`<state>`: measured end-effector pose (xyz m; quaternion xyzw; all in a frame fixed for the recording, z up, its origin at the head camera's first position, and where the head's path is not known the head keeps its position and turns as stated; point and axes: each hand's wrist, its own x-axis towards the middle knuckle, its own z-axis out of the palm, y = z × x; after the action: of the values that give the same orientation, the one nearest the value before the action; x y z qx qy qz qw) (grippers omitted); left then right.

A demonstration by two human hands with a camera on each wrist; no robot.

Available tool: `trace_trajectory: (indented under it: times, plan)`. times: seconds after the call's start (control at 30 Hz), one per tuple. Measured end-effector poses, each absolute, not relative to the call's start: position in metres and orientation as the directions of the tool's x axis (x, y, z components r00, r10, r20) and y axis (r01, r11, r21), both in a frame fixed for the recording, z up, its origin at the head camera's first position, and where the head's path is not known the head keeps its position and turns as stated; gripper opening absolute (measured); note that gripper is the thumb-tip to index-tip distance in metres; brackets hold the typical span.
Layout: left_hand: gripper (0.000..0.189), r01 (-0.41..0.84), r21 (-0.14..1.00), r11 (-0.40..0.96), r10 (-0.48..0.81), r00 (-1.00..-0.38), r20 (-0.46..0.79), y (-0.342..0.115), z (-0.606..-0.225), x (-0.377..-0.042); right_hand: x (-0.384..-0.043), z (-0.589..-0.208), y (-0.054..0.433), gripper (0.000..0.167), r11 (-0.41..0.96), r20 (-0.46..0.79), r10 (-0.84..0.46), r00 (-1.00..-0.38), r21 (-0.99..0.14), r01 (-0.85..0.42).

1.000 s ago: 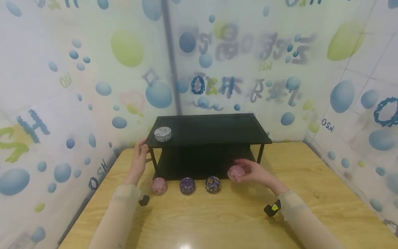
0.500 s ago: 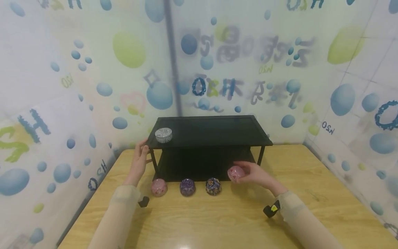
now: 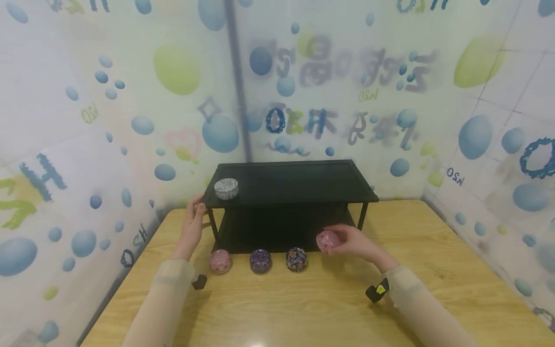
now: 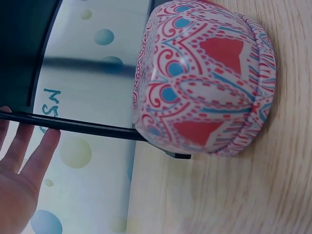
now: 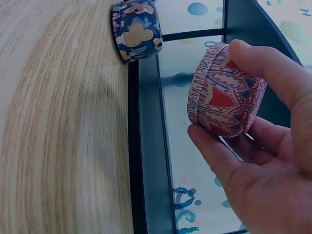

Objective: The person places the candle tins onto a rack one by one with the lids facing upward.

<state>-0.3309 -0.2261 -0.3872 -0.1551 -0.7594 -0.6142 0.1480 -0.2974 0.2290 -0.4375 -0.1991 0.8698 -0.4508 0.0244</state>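
Observation:
My right hand (image 3: 353,243) pinches a small round pink-patterned tin (image 3: 327,241) between thumb and fingers, in front of the black rack's (image 3: 286,180) lower tier, near its right end. In the right wrist view that tin (image 5: 224,92) is held away from the lower tier, its red, white and blue pattern showing. My left hand (image 3: 192,229) touches the rack's front left corner; in the left wrist view its fairly straight fingers (image 4: 41,153) meet the thin black post. A pink tin (image 3: 220,261), a purple tin (image 3: 260,260) and a dark flowered tin (image 3: 297,259) stand along the rack's front.
A black-and-white tin (image 3: 226,188) sits on the upper tier at the left. The rack stands on a wooden table (image 3: 277,308), close to a wall (image 3: 286,86) with blue and green spots. Black wrist cameras show on both sleeves.
The hands, rack and tins keep nearly the same places. The head view shifts slightly.

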Motion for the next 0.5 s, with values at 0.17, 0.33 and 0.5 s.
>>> trace_trajectory:
  times: [0.17, 0.33, 0.5]
  plan:
    - [0.046, 0.413, 0.888, 0.201, 0.056, -0.910, 0.410, -0.2267, -0.3866, -0.3302, -0.2977, -0.4369, 0.2282, 0.062, 0.498, 0.148, -0.373, -0.916, -0.801, -0.333]
    - [0.046, 0.410, 0.890, 0.198, 0.051, -0.911, 0.409, -0.2271, -0.3864, -0.3302, -0.2981, -0.4364, 0.2283, 0.061, 0.476, 0.165, -0.377, -0.912, -0.809, -0.343]
    - [0.047, 0.410, 0.892, 0.191, 0.054, -0.912, 0.407, -0.2266, -0.3872, -0.3307, -0.2963, -0.4350, 0.2274, 0.061, 0.456, 0.160, -0.371, -0.915, -0.827, -0.330]
